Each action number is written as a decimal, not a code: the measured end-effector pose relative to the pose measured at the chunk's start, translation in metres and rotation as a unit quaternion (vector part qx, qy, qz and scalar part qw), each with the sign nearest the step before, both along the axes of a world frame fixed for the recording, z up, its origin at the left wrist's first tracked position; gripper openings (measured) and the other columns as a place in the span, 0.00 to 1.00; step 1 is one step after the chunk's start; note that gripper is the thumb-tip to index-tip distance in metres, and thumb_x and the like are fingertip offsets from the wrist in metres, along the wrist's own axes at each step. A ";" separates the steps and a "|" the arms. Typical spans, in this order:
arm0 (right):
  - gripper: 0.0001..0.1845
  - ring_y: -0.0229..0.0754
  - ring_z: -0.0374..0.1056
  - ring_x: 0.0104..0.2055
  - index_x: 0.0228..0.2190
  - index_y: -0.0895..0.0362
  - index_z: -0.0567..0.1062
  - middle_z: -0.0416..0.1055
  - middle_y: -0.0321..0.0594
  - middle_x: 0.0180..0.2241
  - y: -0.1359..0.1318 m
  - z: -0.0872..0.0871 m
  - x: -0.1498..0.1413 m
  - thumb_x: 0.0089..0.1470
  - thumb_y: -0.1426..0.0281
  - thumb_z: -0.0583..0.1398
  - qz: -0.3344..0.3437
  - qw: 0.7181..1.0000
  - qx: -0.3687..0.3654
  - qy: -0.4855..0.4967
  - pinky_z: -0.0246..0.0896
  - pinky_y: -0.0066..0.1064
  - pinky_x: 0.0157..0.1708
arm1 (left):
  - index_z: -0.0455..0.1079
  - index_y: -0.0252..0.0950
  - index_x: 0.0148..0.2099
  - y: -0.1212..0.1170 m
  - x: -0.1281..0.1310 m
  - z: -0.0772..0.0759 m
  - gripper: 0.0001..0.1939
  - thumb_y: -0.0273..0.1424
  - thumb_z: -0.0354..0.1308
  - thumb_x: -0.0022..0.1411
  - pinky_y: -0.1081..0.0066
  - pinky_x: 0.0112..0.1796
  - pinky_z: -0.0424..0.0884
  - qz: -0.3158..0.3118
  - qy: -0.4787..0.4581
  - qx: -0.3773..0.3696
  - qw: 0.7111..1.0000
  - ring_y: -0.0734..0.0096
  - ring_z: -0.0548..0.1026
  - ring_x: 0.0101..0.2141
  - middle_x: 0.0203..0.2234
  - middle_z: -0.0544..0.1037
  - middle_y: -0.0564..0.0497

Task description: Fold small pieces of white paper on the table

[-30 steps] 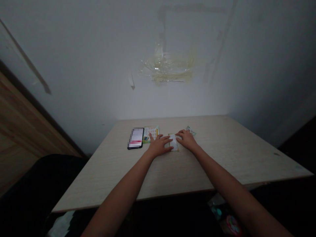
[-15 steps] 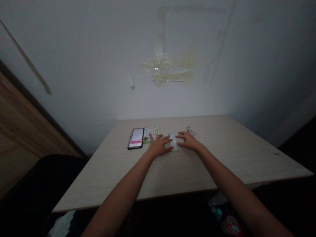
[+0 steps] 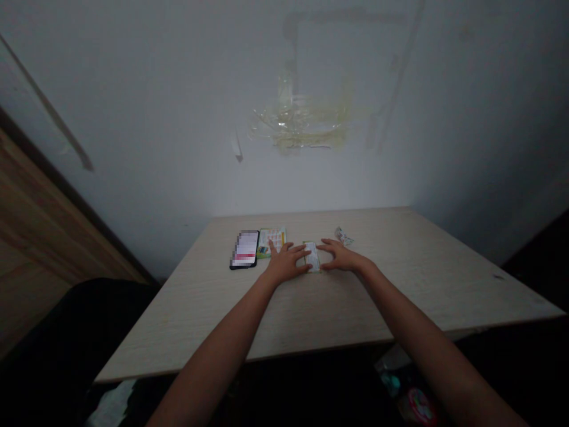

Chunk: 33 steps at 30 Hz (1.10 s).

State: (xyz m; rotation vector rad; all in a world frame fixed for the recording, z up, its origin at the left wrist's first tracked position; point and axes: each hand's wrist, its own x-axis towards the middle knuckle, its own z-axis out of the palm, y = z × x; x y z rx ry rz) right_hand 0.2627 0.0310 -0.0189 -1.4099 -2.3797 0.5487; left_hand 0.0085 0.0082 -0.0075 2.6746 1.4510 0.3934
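A small printed paper [image 3: 313,258], pale with yellowish edges, lies flat on the table between my hands. My left hand [image 3: 287,263] is spread palm down, its fingertips resting on the paper's left side. On the other side my right hand [image 3: 338,256] has its fingers apart, with the tips at the paper's right edge; whether they press on it I cannot tell. Left of my left hand lies a green and white printed packet or booklet [image 3: 272,238], partly covered by the thumb. Beyond my right hand is a small crumpled printed scrap [image 3: 344,236].
A phone [image 3: 245,249] with its screen lit lies left of the booklet. The pale wooden table [image 3: 200,314] meets a wall [image 3: 178,148] with peeling tape [image 3: 306,127]. Below the front edge at right are a pinkish round item [image 3: 420,404] and other clutter.
My right hand has shifted slightly, its thumb lower and nearer the paper's right edge. My left hand, the paper and the phone stay where they were.
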 end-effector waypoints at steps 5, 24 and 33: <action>0.48 0.58 0.43 0.70 0.62 0.53 0.65 0.48 0.53 0.68 -0.002 0.002 0.000 0.41 0.54 0.71 0.005 1.000 -0.022 -0.007 0.41 0.52 0.67 | 0.63 0.62 0.62 0.000 0.000 -0.001 0.27 0.57 0.51 0.62 0.26 0.55 0.18 0.002 -0.005 -0.003 1.000 0.45 0.57 0.64 0.64 0.65 0.59; 0.43 0.59 0.49 0.68 0.58 0.50 0.70 0.55 0.49 0.66 -0.001 -0.007 0.002 0.41 0.56 0.72 0.036 0.998 0.043 0.030 0.42 0.55 0.66 | 0.63 0.61 0.62 -0.001 0.001 -0.001 0.26 0.55 0.48 0.64 0.24 0.55 0.20 0.022 -0.003 0.015 1.000 0.44 0.55 0.64 0.64 0.65 0.58; 0.21 0.50 0.66 0.59 0.47 0.50 0.79 0.73 0.45 0.54 0.001 -0.009 -0.007 0.49 0.63 0.68 0.117 0.981 0.100 0.119 0.54 0.49 0.62 | 0.62 0.61 0.63 0.001 0.001 -0.004 0.24 0.52 0.47 0.67 0.23 0.55 0.24 0.049 -0.006 0.031 0.998 0.44 0.56 0.64 0.66 0.61 0.57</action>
